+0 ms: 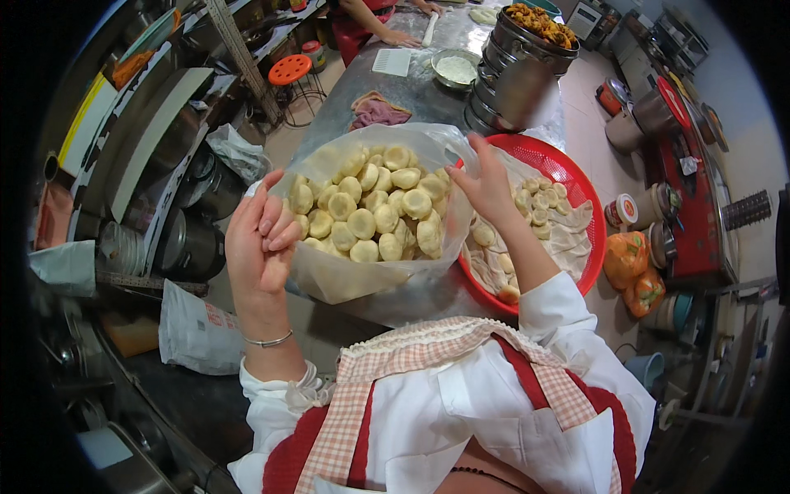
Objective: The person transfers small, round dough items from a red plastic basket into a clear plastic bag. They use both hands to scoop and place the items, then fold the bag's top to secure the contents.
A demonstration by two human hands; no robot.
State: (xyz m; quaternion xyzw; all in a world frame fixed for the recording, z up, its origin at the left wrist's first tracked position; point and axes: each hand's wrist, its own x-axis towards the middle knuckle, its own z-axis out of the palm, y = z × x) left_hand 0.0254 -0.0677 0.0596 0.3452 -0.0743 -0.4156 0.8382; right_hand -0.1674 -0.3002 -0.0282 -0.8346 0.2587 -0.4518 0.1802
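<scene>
A clear plastic bag (358, 284) stands wide-mouthed on the metal table, full of round, pale dough pieces (361, 223), many with a hollow in the top. My left hand (262, 231) has its fingers curled at the bag's left rim, with a bit of plastic showing by the fingertips. On the opposite side, my right hand (487, 182) holds the right rim, the film running between thumb and fingers. Partly under my right forearm sits a red perforated plastic basket (592, 247), lined with cloth (568, 231). Smaller dough pieces (540, 200) lie on that cloth.
Beyond the bag on the metal table (333, 117) are a crumpled purple cloth (378, 114), a bowl of flour (455, 68) and stacked steel pots (487, 80) topped with fried food (540, 25). A co-worker's hand (401, 39) rests by a dough strip (430, 29). Shelves (166, 216) flank the left.
</scene>
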